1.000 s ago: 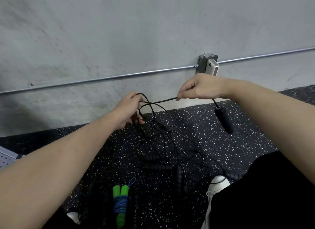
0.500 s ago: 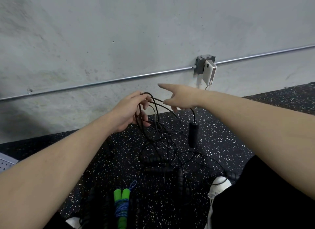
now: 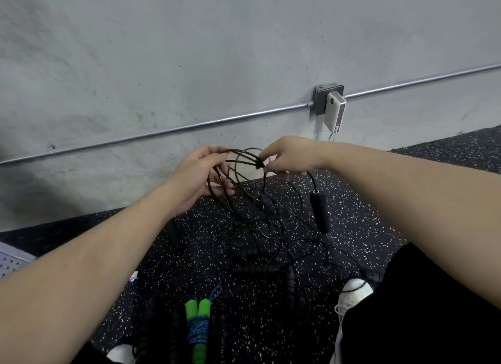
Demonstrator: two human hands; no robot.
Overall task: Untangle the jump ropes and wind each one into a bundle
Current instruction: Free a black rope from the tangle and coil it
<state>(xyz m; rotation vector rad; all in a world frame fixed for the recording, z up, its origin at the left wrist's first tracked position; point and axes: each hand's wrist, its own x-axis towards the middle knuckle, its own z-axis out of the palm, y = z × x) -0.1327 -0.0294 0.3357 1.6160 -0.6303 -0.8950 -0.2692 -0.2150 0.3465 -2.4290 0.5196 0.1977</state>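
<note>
Our left hand (image 3: 199, 177) holds up several loops of thin black rope (image 3: 241, 171): the fingers curl round the near side of the coil, with strands passing over and under them. Our right hand (image 3: 288, 157) meets the coil from the other side and pinches the strands together between thumb and fingertips at the point where they cross. From under that hand a short length of rope drops to a black handle (image 3: 320, 211), which hangs free just above the floor (image 3: 366, 201).

We judge that we are in the winding step for one black rope. A few turns are gathered between the hands, but the bundle is far from closed, since the rope runs on downward into a loose tangle (image 3: 271, 244) of black cord and other dark handles lying on the speckled floor between our knees. How many ropes share that heap we cannot tell.

Nearer to us, a green-handled rope (image 3: 199, 323) with blue cord wrapped round its two handles lies already bundled.

The next move calls for a steady pinch on the gathered turns while more slack is drawn up out of the tangle. It should come slowly, so that a crossing strand does not snag and drag the heap along. The dangling handle needs tucking in at the end.
</note>
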